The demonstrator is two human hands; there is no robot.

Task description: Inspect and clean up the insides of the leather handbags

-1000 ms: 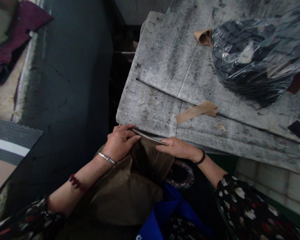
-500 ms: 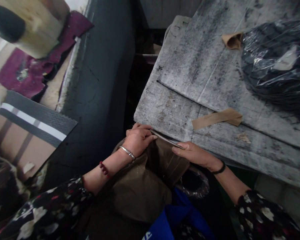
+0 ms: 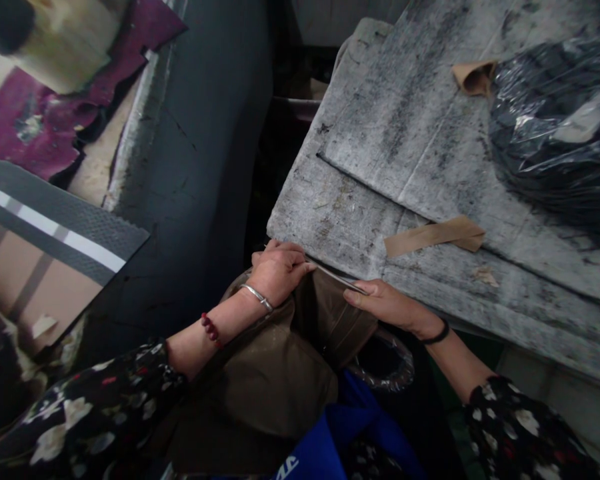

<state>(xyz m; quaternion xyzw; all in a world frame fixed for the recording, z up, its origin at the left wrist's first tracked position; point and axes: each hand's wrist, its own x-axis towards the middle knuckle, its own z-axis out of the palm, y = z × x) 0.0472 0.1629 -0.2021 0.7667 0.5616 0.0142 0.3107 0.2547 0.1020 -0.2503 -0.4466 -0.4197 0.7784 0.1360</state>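
A brown bag (image 3: pixel 280 373) of smooth, leather-like material lies across my lap, its upper edge against the front of the grey-covered table (image 3: pixel 340 220). My left hand (image 3: pixel 280 267) is closed on that edge, thumb and fingers pinching it. Farther right, my right hand (image 3: pixel 385 303) grips the same edge, thumb on top. Between the hands the edge runs taut, with a thin pale strip along it. A round handle (image 3: pixel 393 380) wrapped in clear plastic sticks out beneath my right hand. The bag's lower part is dark and partly hidden.
A tan strip (image 3: pixel 435 237) lies on the table near my right hand. Farther back sits a black bundle in clear plastic (image 3: pixel 560 140) beside a curled tan piece (image 3: pixel 473 77). At left, a bench holds purple scrap (image 3: pixel 35 133) and a striped panel (image 3: pixel 55 233). Blue cloth (image 3: pixel 325 440) lies below.
The view has shifted slightly, so the left bench sits farther left and higher. Both hands keep their hold on the bag's edge, with hardly any movement.
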